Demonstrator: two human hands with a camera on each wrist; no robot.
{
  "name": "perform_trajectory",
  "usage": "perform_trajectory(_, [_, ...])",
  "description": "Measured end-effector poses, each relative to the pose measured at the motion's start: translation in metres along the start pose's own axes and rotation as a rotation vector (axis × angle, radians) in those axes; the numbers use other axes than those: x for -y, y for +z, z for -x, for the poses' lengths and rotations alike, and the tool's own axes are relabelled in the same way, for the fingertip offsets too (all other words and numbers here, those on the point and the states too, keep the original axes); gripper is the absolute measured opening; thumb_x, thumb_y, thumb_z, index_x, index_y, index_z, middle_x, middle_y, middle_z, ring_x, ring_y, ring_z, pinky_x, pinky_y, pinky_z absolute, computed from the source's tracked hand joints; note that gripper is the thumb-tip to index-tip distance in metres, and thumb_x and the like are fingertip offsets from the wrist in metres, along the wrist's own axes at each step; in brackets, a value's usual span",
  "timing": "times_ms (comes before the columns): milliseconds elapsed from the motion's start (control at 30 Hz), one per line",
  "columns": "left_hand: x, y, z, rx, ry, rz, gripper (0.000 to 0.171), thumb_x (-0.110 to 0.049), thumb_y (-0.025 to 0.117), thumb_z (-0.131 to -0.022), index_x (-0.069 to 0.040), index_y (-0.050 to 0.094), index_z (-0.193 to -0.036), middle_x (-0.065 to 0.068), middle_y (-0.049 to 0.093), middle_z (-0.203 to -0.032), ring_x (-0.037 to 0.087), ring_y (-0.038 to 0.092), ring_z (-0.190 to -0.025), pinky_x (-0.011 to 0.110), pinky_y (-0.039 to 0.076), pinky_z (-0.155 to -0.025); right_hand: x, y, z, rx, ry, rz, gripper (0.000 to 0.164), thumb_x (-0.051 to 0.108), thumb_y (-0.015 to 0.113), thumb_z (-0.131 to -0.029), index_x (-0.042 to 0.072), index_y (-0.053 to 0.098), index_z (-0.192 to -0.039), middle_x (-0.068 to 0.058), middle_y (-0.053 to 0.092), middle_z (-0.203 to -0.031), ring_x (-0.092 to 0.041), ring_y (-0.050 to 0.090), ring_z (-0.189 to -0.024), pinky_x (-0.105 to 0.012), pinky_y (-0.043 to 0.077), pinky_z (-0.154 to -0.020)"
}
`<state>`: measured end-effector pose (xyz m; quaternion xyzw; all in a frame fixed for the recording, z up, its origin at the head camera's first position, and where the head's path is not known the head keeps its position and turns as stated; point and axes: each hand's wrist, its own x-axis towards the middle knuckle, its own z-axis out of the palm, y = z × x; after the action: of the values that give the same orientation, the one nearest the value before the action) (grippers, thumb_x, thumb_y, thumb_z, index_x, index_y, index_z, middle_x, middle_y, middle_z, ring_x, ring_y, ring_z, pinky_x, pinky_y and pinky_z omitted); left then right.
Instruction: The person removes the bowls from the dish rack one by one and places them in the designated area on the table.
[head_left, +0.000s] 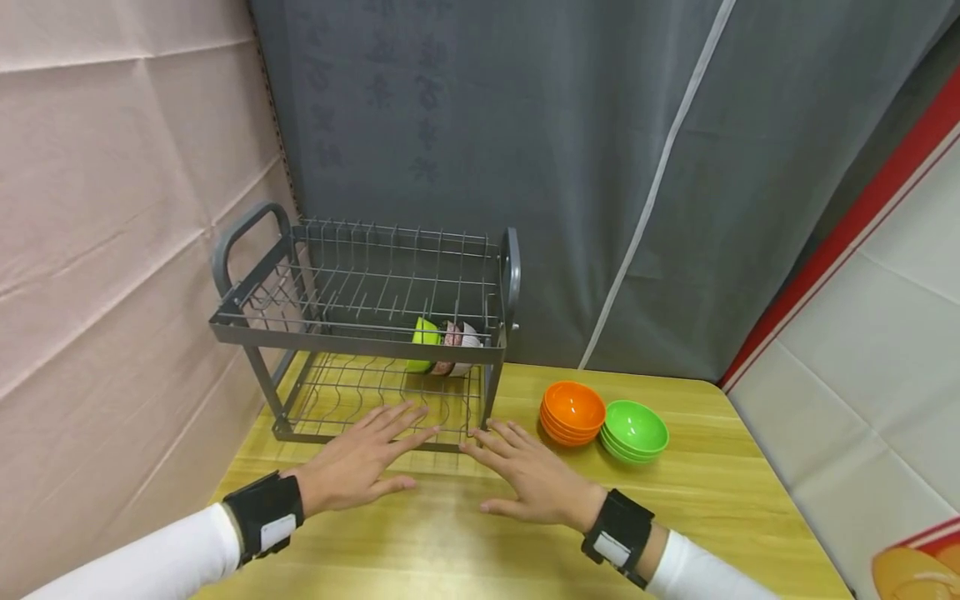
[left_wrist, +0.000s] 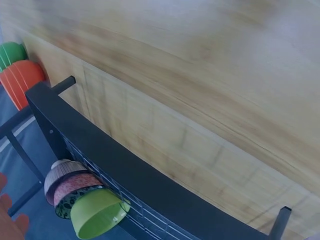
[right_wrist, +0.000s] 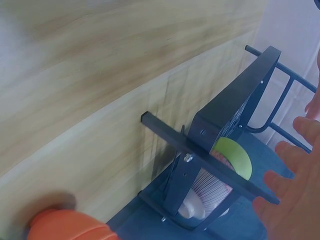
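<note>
My left hand point(head_left: 356, 462) and right hand point(head_left: 536, 475) are held palm down in front of a dark grey two-tier dish rack point(head_left: 352, 342). Both have their fingers spread and hold nothing. On the rack's lower tier, at its right end, several bowls stand on edge: a lime green bowl point(left_wrist: 95, 212), a pink patterned bowl point(left_wrist: 75, 186) with a dark patterned one against it, and a white striped bowl point(right_wrist: 212, 190). A stack of orange bowls point(head_left: 572, 408) sits on the table beyond my right hand, with a stack of green bowls point(head_left: 635, 429) beside it.
The rack stands on a wood-grain table point(head_left: 720, 500) near the pale cloth wall point(head_left: 112, 250) on the left. A grey curtain point(head_left: 570, 167) hangs behind the table. On the right is a white panel point(head_left: 885, 358) with a red border.
</note>
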<state>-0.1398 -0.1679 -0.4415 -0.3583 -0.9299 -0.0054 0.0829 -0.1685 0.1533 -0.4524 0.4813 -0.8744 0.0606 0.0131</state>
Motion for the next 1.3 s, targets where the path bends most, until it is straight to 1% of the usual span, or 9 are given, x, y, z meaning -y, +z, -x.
perform_trajectory(200, [0.005, 0.001, 0.004, -0.008, -0.013, 0.012, 0.071, -0.063, 0.043, -0.101, -0.025, 0.032, -0.16, 0.009, 0.024, -0.169, 0.036, 0.029, -0.154, 0.057, 0.029, -0.124, 0.004, 0.003, -0.007, -0.013, -0.015, 0.011, 0.081, 0.07, 0.043, -0.097, 0.025, 0.026, -0.162, -0.004, 0.025, -0.168, -0.036, 0.025, -0.156, -0.056, 0.025, -0.126])
perform_trajectory(400, [0.008, 0.003, 0.008, -0.01, -0.019, 0.017, 0.071, -0.062, 0.043, -0.101, -0.026, 0.031, -0.16, 0.009, 0.023, -0.169, 0.035, 0.029, -0.154, 0.056, 0.029, -0.124, 0.008, 0.002, -0.01, 0.008, -0.011, 0.007, 0.081, 0.071, 0.041, -0.097, 0.029, 0.021, -0.163, -0.002, 0.022, -0.169, -0.033, 0.021, -0.157, -0.054, 0.022, -0.128])
perform_trajectory(533, [0.009, 0.004, 0.008, -0.016, -0.015, 0.006, 0.071, -0.062, 0.043, -0.101, -0.026, 0.03, -0.16, 0.009, 0.023, -0.169, 0.035, 0.029, -0.154, 0.055, 0.029, -0.125, 0.009, 0.003, -0.009, 0.013, -0.013, 0.005, 0.081, 0.072, 0.04, -0.097, 0.028, 0.021, -0.163, -0.002, 0.021, -0.169, -0.034, 0.022, -0.157, -0.054, 0.021, -0.128])
perform_trajectory(700, [0.009, 0.006, 0.007, -0.013, -0.023, 0.01, 0.07, -0.061, 0.044, -0.101, -0.025, 0.032, -0.16, 0.01, 0.024, -0.169, 0.035, 0.03, -0.154, 0.055, 0.028, -0.125, 0.009, 0.004, -0.008, 0.016, -0.01, -0.001, 0.081, 0.071, 0.041, -0.097, 0.028, 0.022, -0.163, -0.002, 0.021, -0.17, -0.033, 0.022, -0.157, -0.054, 0.021, -0.128])
perform_trajectory(833, [0.011, 0.006, 0.001, -0.002, -0.059, 0.047, 0.069, -0.06, 0.042, -0.102, -0.024, 0.032, -0.16, 0.012, 0.028, -0.167, 0.037, 0.032, -0.153, 0.057, 0.03, -0.124, 0.007, 0.004, -0.009, 0.016, -0.01, -0.002, 0.081, 0.07, 0.043, -0.097, 0.027, 0.023, -0.163, -0.002, 0.021, -0.17, -0.033, 0.022, -0.157, -0.054, 0.022, -0.128])
perform_trajectory(933, [0.014, 0.006, -0.009, -0.013, -0.115, 0.128, 0.069, -0.057, 0.046, -0.102, -0.021, 0.034, -0.159, 0.013, 0.032, -0.166, 0.039, 0.034, -0.151, 0.06, 0.033, -0.121, 0.006, 0.003, -0.009, 0.01, -0.011, 0.002, 0.081, 0.069, 0.044, -0.097, 0.026, 0.024, -0.162, -0.002, 0.022, -0.17, -0.034, 0.023, -0.157, -0.055, 0.023, -0.127])
perform_trajectory(1100, [0.026, 0.007, -0.032, -0.087, -0.259, 0.342, 0.065, -0.042, 0.058, -0.102, -0.012, 0.039, -0.156, 0.019, 0.04, -0.16, 0.045, 0.037, -0.148, 0.067, 0.036, -0.116, 0.006, 0.003, -0.009, 0.01, -0.016, 0.018, 0.081, 0.069, 0.044, -0.097, 0.026, 0.023, -0.163, -0.002, 0.021, -0.17, -0.034, 0.024, -0.156, -0.055, 0.024, -0.127])
perform_trajectory(1200, [0.036, 0.009, -0.045, -0.116, -0.37, 0.465, 0.063, -0.036, 0.057, -0.103, -0.007, 0.038, -0.156, 0.023, 0.04, -0.159, 0.046, 0.037, -0.147, 0.067, 0.035, -0.116, 0.006, 0.002, -0.01, 0.014, -0.018, 0.025, 0.081, 0.07, 0.043, -0.097, 0.027, 0.022, -0.163, -0.002, 0.021, -0.17, -0.034, 0.025, -0.156, -0.055, 0.025, -0.127])
perform_trajectory(1300, [0.046, 0.01, -0.058, -0.134, -0.47, 0.566, 0.062, -0.034, 0.053, -0.105, -0.007, 0.033, -0.158, 0.023, 0.038, -0.16, 0.046, 0.036, -0.147, 0.066, 0.034, -0.118, 0.007, 0.001, -0.01, 0.019, -0.017, 0.021, 0.081, 0.07, 0.043, -0.097, 0.028, 0.022, -0.163, -0.002, 0.021, -0.17, -0.035, 0.025, -0.156, -0.055, 0.025, -0.127])
